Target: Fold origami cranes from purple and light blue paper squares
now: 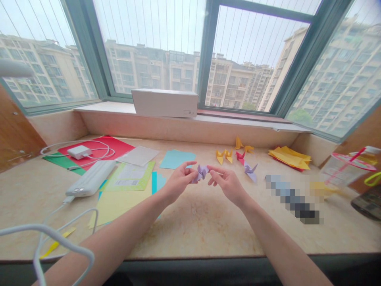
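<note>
A small purple folded paper piece (202, 172) is held above the beige desk (196, 222) between both my hands. My left hand (177, 182) pinches its left side with thumb and fingers. My right hand (226, 183) pinches its right tip, fingers curled. Just beyond lie finished paper cranes: yellow ones (224, 155), a red one (239, 156) and a purple one (250, 171).
Sheets of coloured paper (125, 194) lie at left with a white power bank (91, 178), a charger (79, 151) and cables. A yellow paper stack (290, 157) sits at right, beside a clear container (345, 169). A white box (165, 102) stands on the windowsill.
</note>
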### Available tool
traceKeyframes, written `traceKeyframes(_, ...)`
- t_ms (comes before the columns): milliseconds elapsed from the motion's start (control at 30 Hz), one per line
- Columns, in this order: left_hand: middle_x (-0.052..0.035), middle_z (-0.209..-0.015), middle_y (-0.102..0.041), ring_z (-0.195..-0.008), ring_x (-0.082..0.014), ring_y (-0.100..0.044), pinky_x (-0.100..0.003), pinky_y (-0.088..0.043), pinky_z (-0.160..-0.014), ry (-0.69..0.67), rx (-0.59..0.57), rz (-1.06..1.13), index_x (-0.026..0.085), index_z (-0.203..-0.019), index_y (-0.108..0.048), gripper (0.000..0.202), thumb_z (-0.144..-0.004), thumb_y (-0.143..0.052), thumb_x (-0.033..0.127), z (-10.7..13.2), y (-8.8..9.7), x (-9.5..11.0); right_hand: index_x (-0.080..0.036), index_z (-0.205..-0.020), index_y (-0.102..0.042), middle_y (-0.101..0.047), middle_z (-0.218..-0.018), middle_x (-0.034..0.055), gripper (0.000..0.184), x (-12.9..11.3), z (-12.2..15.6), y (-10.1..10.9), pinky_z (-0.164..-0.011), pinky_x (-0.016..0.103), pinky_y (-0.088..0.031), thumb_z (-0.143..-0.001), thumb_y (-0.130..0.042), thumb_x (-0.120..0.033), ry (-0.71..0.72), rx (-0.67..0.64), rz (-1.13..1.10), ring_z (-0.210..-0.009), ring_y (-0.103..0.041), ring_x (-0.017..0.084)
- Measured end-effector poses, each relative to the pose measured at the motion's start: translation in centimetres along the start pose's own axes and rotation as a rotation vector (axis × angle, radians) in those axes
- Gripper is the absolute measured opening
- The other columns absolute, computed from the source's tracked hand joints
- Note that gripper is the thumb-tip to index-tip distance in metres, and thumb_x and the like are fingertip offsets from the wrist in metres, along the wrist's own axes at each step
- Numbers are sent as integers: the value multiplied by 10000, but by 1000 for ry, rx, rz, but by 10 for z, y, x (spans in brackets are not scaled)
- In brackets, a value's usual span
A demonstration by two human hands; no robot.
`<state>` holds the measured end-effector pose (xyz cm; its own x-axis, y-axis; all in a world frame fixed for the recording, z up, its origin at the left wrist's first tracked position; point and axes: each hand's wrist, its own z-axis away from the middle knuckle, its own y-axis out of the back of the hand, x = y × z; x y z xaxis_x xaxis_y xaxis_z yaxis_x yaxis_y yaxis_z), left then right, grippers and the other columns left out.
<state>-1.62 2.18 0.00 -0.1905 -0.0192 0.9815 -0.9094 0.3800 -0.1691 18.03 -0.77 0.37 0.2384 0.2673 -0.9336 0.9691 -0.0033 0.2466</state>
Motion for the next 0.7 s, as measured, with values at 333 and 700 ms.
traceKeyframes(333,25,-665,-573,-592,-118,-540,-238,-436,-575,-65,-215,-432,131,-1276,-533,449,-845,-550,253,-3,7,-2,-152,-1110,-718,-753,-977,96,354,1,-2,12,-615,273,-497,-889,-576,-390,-67,-97,125,-722,-666,161)
traceKeyframes(700,-107,-1063,-687,-981,-221,-634,-365,-514,-882,-327,207,-854,154,-1076,-654,285,-867,-460,153,-13,21,-8,-165,-1070,-748,-731,-886,76,281,5,3,6,-630,303,-475,-868,-606,-299,27,-151,339,-656,-599,158)
